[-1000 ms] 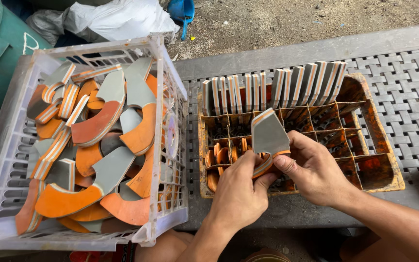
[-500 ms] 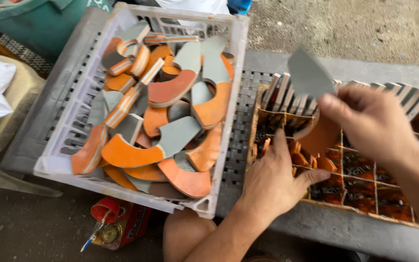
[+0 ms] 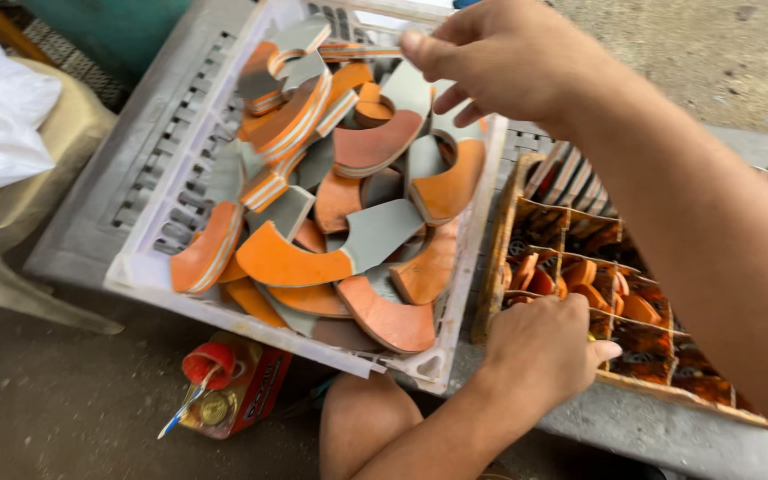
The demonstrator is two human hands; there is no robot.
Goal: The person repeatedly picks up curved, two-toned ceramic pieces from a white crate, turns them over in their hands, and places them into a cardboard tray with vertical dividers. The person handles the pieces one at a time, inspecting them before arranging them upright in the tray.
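Over the crate (image 3: 148, 267) the right hand (image 3: 500, 62) hovered loose-fingered and empty — curved orange-grey pieces (image 3: 375, 147) lay just beneath it — while the left hand (image 3: 540, 351), curled, rested on the tray (image 3: 498, 267).

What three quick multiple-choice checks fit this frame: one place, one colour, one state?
1. Where is the right hand?
A. Over the white crate
B. On the floor
C. In the white bag

2. What colours are the curved pieces in the crate?
A. Blue and yellow
B. Orange and grey
C. Green and black

3. What is the left hand doing?
A. Lifting the crate
B. Holding a bottle
C. Resting on the divided tray

Key: 1 A, it reaches above the crate's far end; 2 B, each piece shows orange and grey; 3 C, its fingers lie on the tray's near compartments.
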